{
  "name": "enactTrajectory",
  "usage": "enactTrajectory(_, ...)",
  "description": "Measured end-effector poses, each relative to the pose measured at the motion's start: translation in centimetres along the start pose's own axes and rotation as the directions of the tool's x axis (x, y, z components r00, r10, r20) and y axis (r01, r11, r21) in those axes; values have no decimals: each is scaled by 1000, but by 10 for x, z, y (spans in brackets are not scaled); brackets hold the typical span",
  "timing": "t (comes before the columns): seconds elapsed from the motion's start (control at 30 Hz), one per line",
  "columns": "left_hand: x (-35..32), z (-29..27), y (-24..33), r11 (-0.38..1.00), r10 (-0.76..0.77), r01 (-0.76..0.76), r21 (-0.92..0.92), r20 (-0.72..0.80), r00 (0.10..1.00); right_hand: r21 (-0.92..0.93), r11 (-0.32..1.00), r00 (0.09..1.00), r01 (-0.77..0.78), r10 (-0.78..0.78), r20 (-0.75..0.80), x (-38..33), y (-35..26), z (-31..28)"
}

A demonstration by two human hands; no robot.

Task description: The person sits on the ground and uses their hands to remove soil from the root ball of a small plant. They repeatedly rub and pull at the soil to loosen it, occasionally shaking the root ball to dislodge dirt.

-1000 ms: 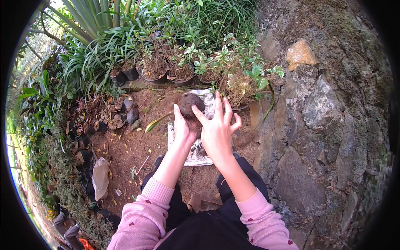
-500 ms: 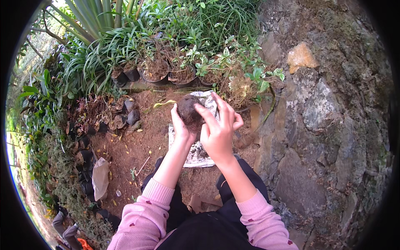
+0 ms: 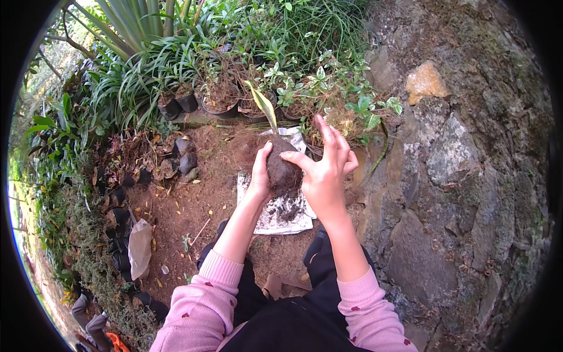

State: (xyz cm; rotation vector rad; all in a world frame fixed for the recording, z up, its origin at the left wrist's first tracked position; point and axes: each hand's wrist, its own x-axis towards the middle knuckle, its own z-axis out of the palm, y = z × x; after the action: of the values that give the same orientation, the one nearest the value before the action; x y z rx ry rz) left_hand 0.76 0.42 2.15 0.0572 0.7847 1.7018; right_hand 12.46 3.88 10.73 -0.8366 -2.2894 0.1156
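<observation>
My left hand is wrapped around the left side of a dark, round soil ball. A single upright leaf, green with yellow edges, rises from the top of the ball. On the other side, one digit of my right hand touches the soil's upper right, while its other fingers point up and away from it. Beneath both hands a white sheet lies on the ground with dark soil scattered on it. The underside of the ball and some left fingers are hidden.
Black pots with plants line the far edge of the reddish ground. A stone surface runs along the right, with an orange-tan rock on it. Small black bags and a pale bag sit at left.
The soil ball has been tipped, so its leaf, which pointed left before, now stands upright. Both hands have shifted slightly right, and the right hand's digit rests on a different spot.
</observation>
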Motion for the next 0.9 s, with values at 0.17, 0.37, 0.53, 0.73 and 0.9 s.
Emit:
enactTrajectory(0.17, -6, 4, 7, 988, -46, 55, -147, 61, 997, 146, 980, 986, -138, 150, -74, 0, 16, -2)
enactTrajectory(0.37, 4, -11, -2, 889, 44, 69, -453, 235, 971, 10, 997, 994, 70, -71, 80, -8, 2, 1)
enactTrajectory(0.53, 1, -13, -4, 858, 60, 75, -508, 244, 968, 72, 997, 999, 21, -18, -40, -9, 3, 4)
enactTrajectory(0.73, -3, -3, 1, 804, 109, 77, -589, 273, 956, 85, 996, 1000, 27, -27, -1, -14, -11, 10)
enactTrajectory(0.9, -3, -6, 3, 794, 142, 112, -598, 360, 922, 91, 996, 1000, 13, -15, 21, -17, -13, 15)
